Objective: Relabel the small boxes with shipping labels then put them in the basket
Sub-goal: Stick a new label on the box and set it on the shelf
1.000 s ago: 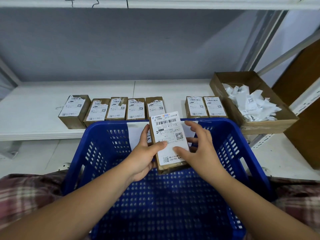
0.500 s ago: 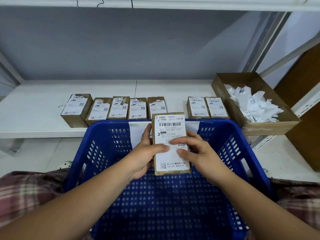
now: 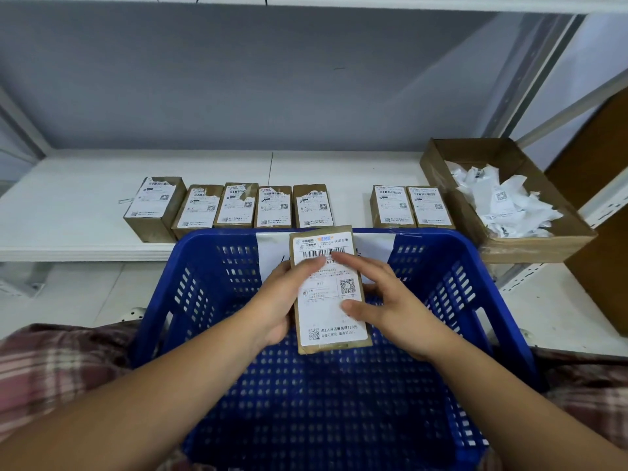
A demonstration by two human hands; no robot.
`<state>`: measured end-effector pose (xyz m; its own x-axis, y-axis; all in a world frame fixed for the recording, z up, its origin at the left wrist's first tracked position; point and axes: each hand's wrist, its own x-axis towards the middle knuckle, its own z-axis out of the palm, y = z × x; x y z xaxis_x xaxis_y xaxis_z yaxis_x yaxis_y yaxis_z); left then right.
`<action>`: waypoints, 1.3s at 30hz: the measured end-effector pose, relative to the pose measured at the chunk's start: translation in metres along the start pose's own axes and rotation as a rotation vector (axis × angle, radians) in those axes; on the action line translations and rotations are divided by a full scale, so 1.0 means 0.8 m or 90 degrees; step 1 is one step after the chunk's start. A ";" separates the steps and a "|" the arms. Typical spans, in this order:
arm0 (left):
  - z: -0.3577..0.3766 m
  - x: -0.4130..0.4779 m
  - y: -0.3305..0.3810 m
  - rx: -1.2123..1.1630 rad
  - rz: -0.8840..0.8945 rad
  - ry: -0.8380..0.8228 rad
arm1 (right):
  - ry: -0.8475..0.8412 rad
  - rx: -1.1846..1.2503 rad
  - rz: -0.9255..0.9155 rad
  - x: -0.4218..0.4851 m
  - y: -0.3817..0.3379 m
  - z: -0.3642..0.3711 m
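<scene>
Gripping the small box [image 3: 328, 302] by its left edge above the blue basket [image 3: 217, 237], the left hand [image 3: 278, 304] steadies it. The right hand [image 3: 390, 311] has slid its flat fingers up the label [image 3: 336, 321] from the middle to the barcode, pressing it down. The labelling looks nearly finished, and lowering the box into the basket comes next. Right of the basket, a cardboard tray [image 3: 530, 246] holds paper scraps.

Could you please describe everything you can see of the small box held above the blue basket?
The held box is a slim brown cardboard carton, face up above the blue basket. A white shipping label with barcode and QR codes covers most of its face. The left hand grips its left edge; the right hand presses on the label.
</scene>
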<state>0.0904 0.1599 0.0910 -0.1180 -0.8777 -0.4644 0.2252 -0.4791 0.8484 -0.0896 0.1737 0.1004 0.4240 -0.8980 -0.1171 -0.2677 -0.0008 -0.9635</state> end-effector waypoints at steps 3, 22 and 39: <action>-0.004 0.002 0.005 0.018 0.000 0.025 | -0.016 0.002 0.005 0.000 0.001 0.001; 0.009 -0.006 0.005 0.029 -0.065 0.038 | 0.010 0.124 0.009 0.005 0.011 -0.002; 0.006 -0.007 0.007 0.062 -0.017 -0.040 | 0.044 0.087 -0.014 0.007 0.016 0.001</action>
<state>0.0879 0.1623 0.0992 -0.1831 -0.8621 -0.4725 0.1265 -0.4973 0.8583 -0.0900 0.1691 0.0875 0.3673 -0.9264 -0.0829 -0.1373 0.0341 -0.9899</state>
